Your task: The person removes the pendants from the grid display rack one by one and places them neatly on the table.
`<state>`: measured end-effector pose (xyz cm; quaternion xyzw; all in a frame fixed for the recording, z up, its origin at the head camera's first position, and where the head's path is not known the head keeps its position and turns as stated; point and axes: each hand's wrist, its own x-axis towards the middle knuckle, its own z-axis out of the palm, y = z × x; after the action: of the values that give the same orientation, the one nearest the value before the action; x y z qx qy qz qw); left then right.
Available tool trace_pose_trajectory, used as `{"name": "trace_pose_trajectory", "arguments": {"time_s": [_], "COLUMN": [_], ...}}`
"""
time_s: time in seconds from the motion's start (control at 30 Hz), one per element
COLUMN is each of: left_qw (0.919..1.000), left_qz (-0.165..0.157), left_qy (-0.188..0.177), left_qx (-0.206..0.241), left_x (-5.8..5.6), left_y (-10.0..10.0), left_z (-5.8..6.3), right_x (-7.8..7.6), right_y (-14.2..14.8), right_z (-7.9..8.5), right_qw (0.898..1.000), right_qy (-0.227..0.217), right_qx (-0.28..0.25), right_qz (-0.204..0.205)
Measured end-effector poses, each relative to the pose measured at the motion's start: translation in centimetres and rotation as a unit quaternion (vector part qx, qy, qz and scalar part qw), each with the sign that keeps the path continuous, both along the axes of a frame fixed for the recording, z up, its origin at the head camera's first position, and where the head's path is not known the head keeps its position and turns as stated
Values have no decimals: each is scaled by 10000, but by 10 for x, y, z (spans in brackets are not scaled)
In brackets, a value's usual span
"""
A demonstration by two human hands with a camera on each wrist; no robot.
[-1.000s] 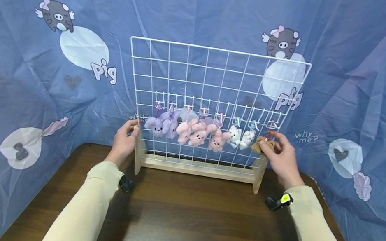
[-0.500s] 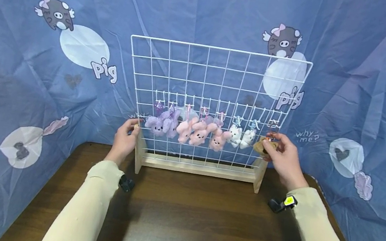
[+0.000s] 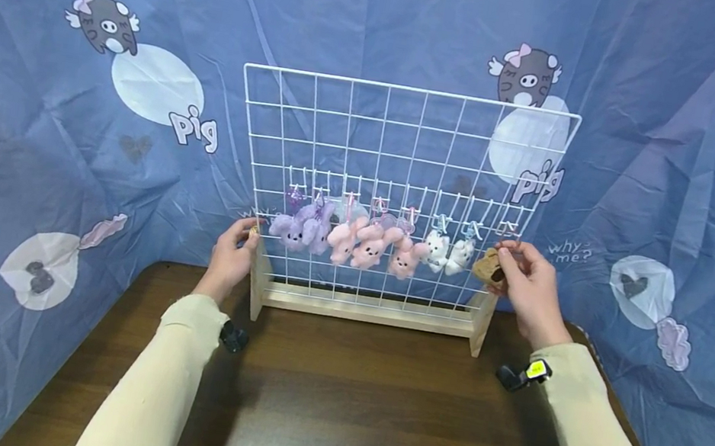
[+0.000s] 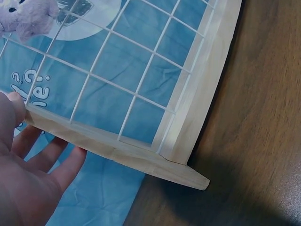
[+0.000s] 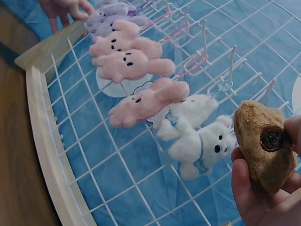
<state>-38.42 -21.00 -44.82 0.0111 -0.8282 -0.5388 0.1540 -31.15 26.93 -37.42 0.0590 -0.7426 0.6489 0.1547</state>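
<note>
My right hand (image 3: 531,287) holds a brown plush keychain (image 3: 488,266) at the right end of the white wire grid rack (image 3: 379,153). In the right wrist view, the brown plush (image 5: 256,141) lies between thumb and fingers, a dark round patch showing on it. Its ring and any link to the hook are hidden or too small to tell. My left hand (image 3: 232,256) grips the rack's left wooden upright (image 3: 257,277); in the left wrist view, thumb and fingers lie on either side of that wooden upright (image 4: 113,153).
Beside the brown one, two white plush keychains (image 3: 459,257) hang from hooks. Farther left hang several pink plush keychains (image 3: 368,248) and two purple ones (image 3: 291,232). The rack stands on a dark wooden table (image 3: 357,408) before a blue cloth (image 3: 389,12).
The brown plush has turned in my right hand, so its dark patch now faces the head view. The right hand has shifted slightly to the right; my left hand keeps its grip.
</note>
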Motion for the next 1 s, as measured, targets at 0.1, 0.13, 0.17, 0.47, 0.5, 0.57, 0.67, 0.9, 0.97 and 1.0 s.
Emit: {"name": "trace_pose_trajectory", "arguments": {"time_s": [0.1,0.13,0.17,0.47,0.5,0.57,0.67,0.9,0.97,1.0], "left_qw": [10000,10000,9999,9996,9996,9996,9996,9997,9996,9996], "left_qz": [-16,-27,-40,-106,-109,-108,-116,-115,-120,-126], "left_qy": [-28,-41,-55,-138,-141,-163,-200,-187,-193,-200], "left_qx": [51,70,96,211,210,193,165,128,140,156], "left_x": [1,1,1,0,0,0,0,0,0,0], "left_y": [0,0,0,-1,-2,-2,-3,-2,-2,-2], "left_z": [1,1,1,3,3,2,2,3,3,3], "right_x": [0,1,1,9,10,13,17,24,25,25], "right_y": [-1,-1,-1,-2,-3,-3,-3,-3,-3,-3], "right_z": [2,2,3,8,8,8,6,-3,-8,-11], "right_qw": [9999,9999,9999,9993,9992,9994,9997,9991,9987,9985], "right_qy": [42,56,72,148,136,115,73,-74,-157,-205], "right_qx": [-96,-124,-135,-289,-295,-227,-26,231,305,342], "right_qz": [14,24,34,205,230,246,243,352,365,364]}}
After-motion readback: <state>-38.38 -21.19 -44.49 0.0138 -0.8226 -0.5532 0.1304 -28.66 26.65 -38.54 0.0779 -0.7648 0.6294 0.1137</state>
